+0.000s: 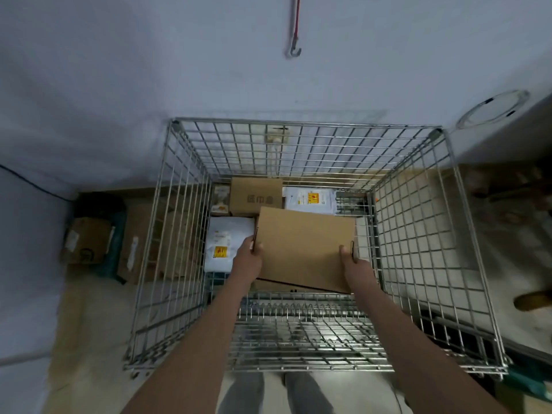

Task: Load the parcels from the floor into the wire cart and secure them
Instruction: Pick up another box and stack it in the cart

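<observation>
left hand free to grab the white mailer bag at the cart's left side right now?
Probably not as things stand. The left hand is shut on the flat cardboard box, sharing the hold with the right hand. The white mailer bag lies just beside it, uncovered, so reach looks fine once the box is set down.

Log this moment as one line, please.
phase: loading | held: box | left hand, right hand: gripping its sides | over cart | floor boxes: waiting

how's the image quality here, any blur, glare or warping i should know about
Head view: wide-angle warping bows the wire cart rims outward; dim, bluish light; a glare patch on the cart's near mesh; edges soft, with floor boxes at left blurred; the flat cardboard box held by left hand and right hand is fairly sharp.
</observation>
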Demonstrator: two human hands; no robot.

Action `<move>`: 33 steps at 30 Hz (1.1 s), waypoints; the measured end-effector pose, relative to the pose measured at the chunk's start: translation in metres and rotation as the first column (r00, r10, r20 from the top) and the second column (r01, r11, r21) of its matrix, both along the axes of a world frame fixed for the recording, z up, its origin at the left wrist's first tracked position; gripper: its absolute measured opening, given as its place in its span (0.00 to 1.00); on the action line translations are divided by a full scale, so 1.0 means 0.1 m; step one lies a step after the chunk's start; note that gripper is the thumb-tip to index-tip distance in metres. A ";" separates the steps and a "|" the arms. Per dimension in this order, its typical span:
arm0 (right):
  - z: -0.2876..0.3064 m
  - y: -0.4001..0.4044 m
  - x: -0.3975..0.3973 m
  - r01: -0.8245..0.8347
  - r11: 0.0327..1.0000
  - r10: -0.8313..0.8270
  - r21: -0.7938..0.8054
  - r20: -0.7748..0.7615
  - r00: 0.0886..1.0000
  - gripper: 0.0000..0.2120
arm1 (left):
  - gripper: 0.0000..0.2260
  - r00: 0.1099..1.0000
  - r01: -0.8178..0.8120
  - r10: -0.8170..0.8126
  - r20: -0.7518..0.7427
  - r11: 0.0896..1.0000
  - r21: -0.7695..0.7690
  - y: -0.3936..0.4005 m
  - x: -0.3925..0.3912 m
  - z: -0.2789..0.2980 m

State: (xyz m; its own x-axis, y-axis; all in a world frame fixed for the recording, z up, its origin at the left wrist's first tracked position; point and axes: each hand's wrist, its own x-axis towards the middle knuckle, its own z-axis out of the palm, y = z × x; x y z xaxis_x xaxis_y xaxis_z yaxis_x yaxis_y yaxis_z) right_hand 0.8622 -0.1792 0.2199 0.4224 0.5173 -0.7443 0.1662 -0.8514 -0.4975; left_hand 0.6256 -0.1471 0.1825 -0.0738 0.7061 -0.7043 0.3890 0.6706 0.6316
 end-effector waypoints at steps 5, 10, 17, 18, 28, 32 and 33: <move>-0.85 0.06 -0.10 -0.048 0.999 0.048 0.001 -0.036 0.998 0.25 | 0.21 0.992 0.012 -0.014 -0.123 1.000 -0.014 -0.03 -0.06 -0.86; -1.63 0.18 -0.23 -0.089 0.996 0.087 -0.028 -0.073 0.994 0.26 | 0.22 0.978 -0.003 -0.006 -0.208 0.999 -0.045 0.00 -0.20 -1.62; -2.56 0.34 -0.17 -0.189 0.980 0.190 -0.068 0.008 0.982 0.30 | 0.21 0.980 -0.003 -0.013 -0.197 0.997 -0.081 0.11 -0.21 -2.53; -2.66 0.36 -0.16 -0.193 0.978 0.194 -0.080 0.014 0.981 0.30 | 0.21 0.980 -0.012 -0.006 -0.198 0.996 -0.086 0.12 -0.21 -2.64; -3.32 0.72 -0.08 -0.211 0.974 0.214 -0.078 0.032 0.976 0.30 | 0.20 0.994 -0.031 0.029 -0.110 0.999 -0.015 0.42 -0.13 -3.22; -3.44 0.75 -0.33 -0.215 0.975 0.215 -0.054 -0.014 0.977 0.29 | 0.21 0.978 -0.052 0.056 -0.202 0.998 0.025 0.51 -0.34 -3.30; -3.46 0.75 -0.42 -0.204 0.978 0.203 -0.051 -0.037 0.979 0.28 | 0.20 0.972 -0.066 0.073 -0.223 0.997 0.041 0.53 -0.41 -3.32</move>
